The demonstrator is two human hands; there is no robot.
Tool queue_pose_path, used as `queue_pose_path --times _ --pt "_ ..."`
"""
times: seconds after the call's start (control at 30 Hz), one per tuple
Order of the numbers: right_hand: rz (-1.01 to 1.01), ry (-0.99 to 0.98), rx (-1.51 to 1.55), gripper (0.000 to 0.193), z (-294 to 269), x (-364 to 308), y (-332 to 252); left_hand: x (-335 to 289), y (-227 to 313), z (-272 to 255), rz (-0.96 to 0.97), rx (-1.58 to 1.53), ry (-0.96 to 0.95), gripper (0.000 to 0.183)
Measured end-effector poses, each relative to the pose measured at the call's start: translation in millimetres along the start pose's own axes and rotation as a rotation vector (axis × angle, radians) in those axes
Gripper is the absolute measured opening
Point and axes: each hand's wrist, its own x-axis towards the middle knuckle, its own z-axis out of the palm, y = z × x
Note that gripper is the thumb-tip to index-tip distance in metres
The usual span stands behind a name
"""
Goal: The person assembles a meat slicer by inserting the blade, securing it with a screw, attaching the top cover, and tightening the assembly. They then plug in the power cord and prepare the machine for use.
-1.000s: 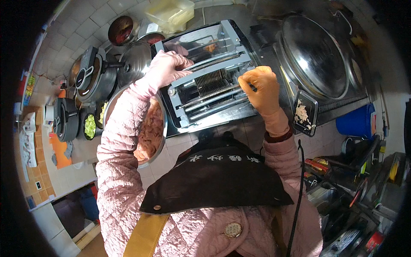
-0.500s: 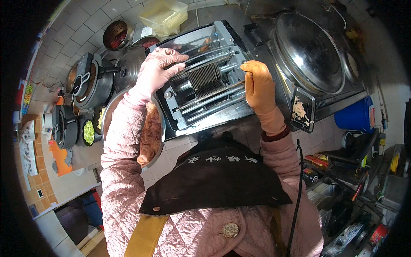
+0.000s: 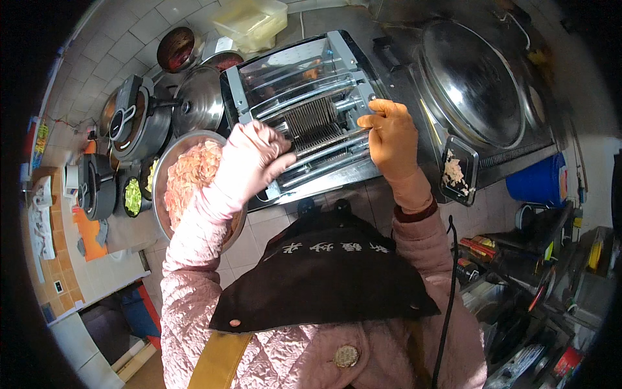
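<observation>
Slicer [image 3: 311, 123]: steel, likely heavy, rigid, sharp blades; grip frame edges. Left hand [image 3: 256, 159] curled on rail; right hand [image 3: 392, 136] fingers together, resting.

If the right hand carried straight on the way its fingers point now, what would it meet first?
The right hand points toward the upper left, over the steel cutting machine. It would most likely meet the ribbed blade roller at the machine's middle first. Depth is unclear, so it may already be touching the machine's rods.

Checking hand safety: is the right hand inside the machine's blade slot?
No, the right hand rests on the outer rods at the right of the slicing machine.
</observation>
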Motion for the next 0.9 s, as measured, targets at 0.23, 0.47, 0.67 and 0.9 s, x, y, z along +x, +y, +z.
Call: queue_pose_path --times 0.23,0.47,0.67,0.9 --pt "0.0 -0.045 -0.156 0.02 -1.2 6.0 -5.3 -9.5 0.9 18.6 -0.06 -0.113 0.099 0.022" --pt "0.036 -0.073 -0.108 0.012 -3.8 9.2 -7.0 -11.0 1.0 18.0 -0.204 -0.326 -0.046 0.018" --pt "0.083 -0.106 -0.062 0.024 -5.1 12.8 -7.7 -4.7 3.0 16.4 -0.222 -0.353 0.046 0.024" --pt "0.084 -0.129 -0.029 0.02 -4.1 15.1 -7.2 -0.5 -1.0 13.6 -0.199 -0.362 0.001 0.024"
